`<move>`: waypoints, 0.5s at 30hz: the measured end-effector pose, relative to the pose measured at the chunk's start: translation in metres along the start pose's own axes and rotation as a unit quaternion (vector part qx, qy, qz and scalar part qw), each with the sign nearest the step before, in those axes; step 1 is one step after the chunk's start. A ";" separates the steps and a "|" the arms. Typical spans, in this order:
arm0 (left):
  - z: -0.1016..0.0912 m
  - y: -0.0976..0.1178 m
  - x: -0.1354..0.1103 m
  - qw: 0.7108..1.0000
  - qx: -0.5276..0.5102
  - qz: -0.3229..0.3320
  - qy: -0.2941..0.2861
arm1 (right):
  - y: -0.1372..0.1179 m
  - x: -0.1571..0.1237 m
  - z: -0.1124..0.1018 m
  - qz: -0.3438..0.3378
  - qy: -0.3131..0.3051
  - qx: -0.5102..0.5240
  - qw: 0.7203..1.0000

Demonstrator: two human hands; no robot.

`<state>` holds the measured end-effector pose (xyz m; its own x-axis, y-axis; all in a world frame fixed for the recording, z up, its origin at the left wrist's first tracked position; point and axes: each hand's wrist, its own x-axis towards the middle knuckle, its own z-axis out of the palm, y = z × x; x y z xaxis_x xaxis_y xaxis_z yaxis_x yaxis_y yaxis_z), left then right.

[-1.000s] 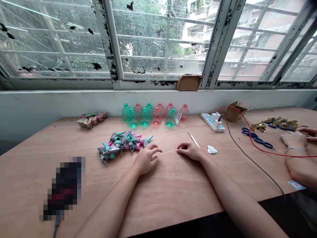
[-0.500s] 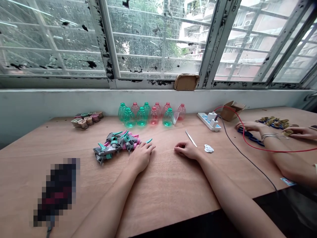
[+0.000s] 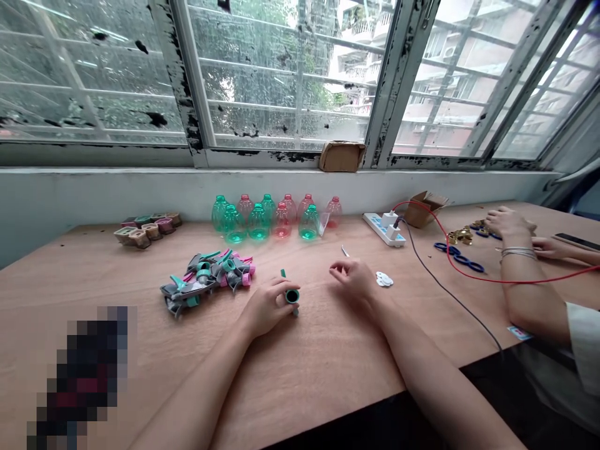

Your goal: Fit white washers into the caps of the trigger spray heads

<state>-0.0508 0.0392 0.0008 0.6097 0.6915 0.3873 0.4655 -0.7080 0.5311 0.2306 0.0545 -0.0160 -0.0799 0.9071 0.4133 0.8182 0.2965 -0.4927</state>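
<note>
I have the left grip [image 3: 267, 306] curled in and pinching a small teal sprayer part [image 3: 292, 296], with its fingertips [image 3: 281, 289] pressed against the part's left side. The part sits just right of those fingers, its dark round opening facing up. A thin teal tab sticks out on its far side, and a short stem shows on its near side. I can't tell whether its lower end touches the tabletop [image 3: 304, 381].

The right grip [image 3: 351, 279] is half spread, its fingers loosely curled and holding nothing, a short way right of the part. Just beyond it lie slim tweezers [image 3: 345, 250], and to its right a small cluster of white discs [image 3: 384, 279].

Left of the left grip is a heap of teal, pink and grey trigger sprayer heads [image 3: 206, 278]. Along the far edge stands a double row of teal and pink plastic bottles [image 3: 257, 222]. At far right, a co-worker's hand [image 3: 509, 222] works beside brass fittings [image 3: 460, 236] and blue rings [image 3: 459, 257].
</note>
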 end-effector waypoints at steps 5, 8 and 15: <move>-0.002 0.003 0.001 0.999 0.004 -0.040 -0.018 | 0.043 -0.004 -0.047 0.242 0.058 -0.169 0.954; -0.002 0.006 0.001 0.999 0.001 -0.038 -0.025 | 0.071 -0.012 -0.065 0.353 -0.026 -0.136 0.925; -0.002 0.003 0.003 0.999 0.000 -0.026 -0.027 | 0.093 -0.019 -0.060 0.418 -0.078 -0.044 0.904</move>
<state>-0.0490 0.0395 0.0047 0.6175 0.7193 0.3184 0.4981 -0.6708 0.5494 0.3419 0.0473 -0.0237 0.5138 0.8362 -0.1920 0.6710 -0.5311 -0.5175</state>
